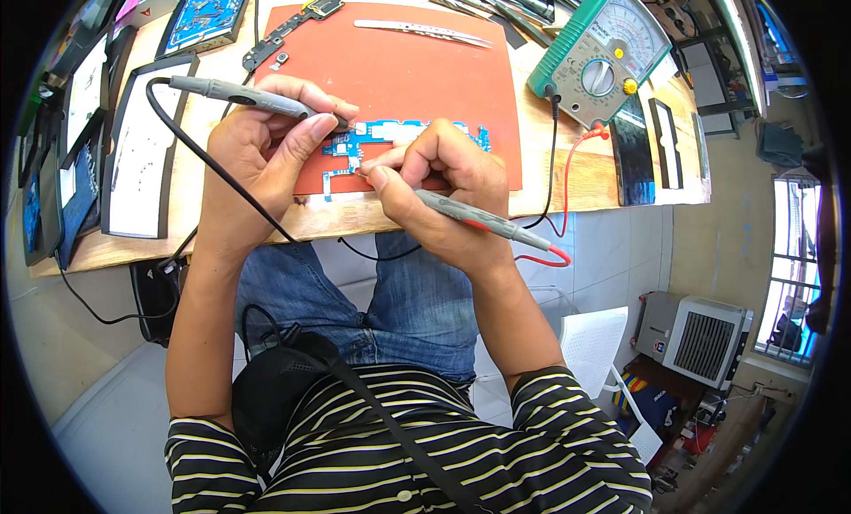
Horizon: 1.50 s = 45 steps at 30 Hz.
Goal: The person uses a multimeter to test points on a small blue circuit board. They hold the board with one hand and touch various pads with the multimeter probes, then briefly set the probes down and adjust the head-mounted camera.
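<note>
A blue circuit board (383,131) lies near the front edge of an orange-red mat (434,71). My left hand (266,146) is closed on a grey test probe (235,92) with a black lead, its tip end at the board's upper left part. In my right hand (448,190) is a second grey test probe (483,220) with a red lead, its tip down by the board's lower left part. Whether either tip touches the board is too small to tell. Both leads run toward a green analog multimeter (596,66) propped at the right; its needle is too small to read.
Tweezers (417,28) lie on the mat's far side, beside a dark phone part (292,31). Several hand tools (483,4) crowd the back. A white tray (142,151) stands left, a black phone panel (635,159) right. The black lead (213,164) loops past my left wrist.
</note>
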Each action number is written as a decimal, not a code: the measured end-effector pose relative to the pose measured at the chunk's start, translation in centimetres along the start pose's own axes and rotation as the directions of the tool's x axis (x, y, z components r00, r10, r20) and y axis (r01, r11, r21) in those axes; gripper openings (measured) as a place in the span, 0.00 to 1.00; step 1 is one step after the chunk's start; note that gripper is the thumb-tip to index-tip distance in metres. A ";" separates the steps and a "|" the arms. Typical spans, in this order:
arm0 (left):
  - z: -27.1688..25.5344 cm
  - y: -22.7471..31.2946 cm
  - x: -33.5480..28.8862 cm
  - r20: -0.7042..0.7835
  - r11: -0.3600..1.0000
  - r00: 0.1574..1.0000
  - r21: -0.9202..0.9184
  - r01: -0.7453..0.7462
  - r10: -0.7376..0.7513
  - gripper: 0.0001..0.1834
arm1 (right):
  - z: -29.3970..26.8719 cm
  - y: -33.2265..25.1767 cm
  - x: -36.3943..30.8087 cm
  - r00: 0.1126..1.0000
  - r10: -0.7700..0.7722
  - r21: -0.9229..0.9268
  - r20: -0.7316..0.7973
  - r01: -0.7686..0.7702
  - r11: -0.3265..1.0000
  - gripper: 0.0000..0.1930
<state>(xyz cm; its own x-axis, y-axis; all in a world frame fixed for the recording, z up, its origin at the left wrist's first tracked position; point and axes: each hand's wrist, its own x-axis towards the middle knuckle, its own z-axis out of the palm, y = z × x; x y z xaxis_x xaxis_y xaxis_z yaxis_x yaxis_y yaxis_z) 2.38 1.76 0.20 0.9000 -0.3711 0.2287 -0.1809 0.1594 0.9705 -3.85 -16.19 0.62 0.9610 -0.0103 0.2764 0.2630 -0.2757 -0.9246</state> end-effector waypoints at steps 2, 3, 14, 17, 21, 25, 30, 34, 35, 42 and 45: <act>0.0 -0.1 0.0 -0.009 1.000 1.000 0.003 0.010 -0.010 0.06 | -0.1 0.0 0.0 1.000 0.010 0.005 0.009 -0.010 1.000 0.13; 0.0 -0.2 0.0 -0.006 1.000 1.000 -0.003 -0.002 0.002 0.06 | -0.1 0.1 -0.1 1.000 0.002 -0.021 0.011 -0.002 1.000 0.12; -0.6 -0.1 0.1 0.069 0.990 0.997 0.135 -0.046 0.037 0.06 | 0.7 0.5 0.0 0.997 -0.007 0.132 -0.075 0.017 0.991 0.13; -0.7 -0.2 0.1 0.075 0.985 0.996 0.162 -0.060 0.048 0.06 | 0.6 0.4 -0.1 0.998 0.009 0.140 -0.068 0.001 0.990 0.13; -0.2 -0.6 0.1 0.000 0.993 0.994 0.042 -0.106 0.106 0.05 | 0.7 0.3 -0.2 0.998 0.010 0.179 -0.064 0.001 0.984 0.13; -0.8 -0.7 0.1 0.069 0.992 0.995 0.097 -0.080 0.073 0.06 | 0.8 0.3 0.0 0.998 -0.012 0.158 -0.057 0.021 0.987 0.13; -0.9 -0.7 0.1 0.068 0.989 0.994 0.115 -0.093 0.086 0.06 | 0.3 0.0 -0.2 1.000 0.014 0.098 0.017 -0.015 0.995 0.11; -0.8 -0.6 0.0 0.060 0.989 0.995 0.116 -0.091 0.084 0.06 | 0.4 0.0 -0.2 1.000 0.021 0.106 0.015 -0.023 0.994 0.11; -0.8 -0.6 0.0 0.059 0.989 0.995 0.114 -0.091 0.085 0.06 | 0.3 0.0 -0.2 1.000 0.025 0.105 0.015 -0.026 0.994 0.11; -0.8 -0.7 0.0 0.061 0.990 0.994 0.103 -0.098 0.092 0.06 | 0.3 0.1 -0.2 1.000 0.006 0.078 0.027 -0.008 0.997 0.11; -0.8 -0.7 0.0 0.062 0.989 0.993 0.107 -0.103 0.097 0.06 | 0.7 0.3 -0.1 1.000 -0.004 0.119 -0.027 0.008 0.993 0.12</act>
<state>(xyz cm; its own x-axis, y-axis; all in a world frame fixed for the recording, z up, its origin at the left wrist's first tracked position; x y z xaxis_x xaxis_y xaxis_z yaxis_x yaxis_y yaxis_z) 2.83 2.35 -0.50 0.8520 -0.4098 0.3259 -0.3140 0.0982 0.9443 -3.81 -15.65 0.13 0.9572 -0.0349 0.2875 0.2787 -0.1591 -0.9471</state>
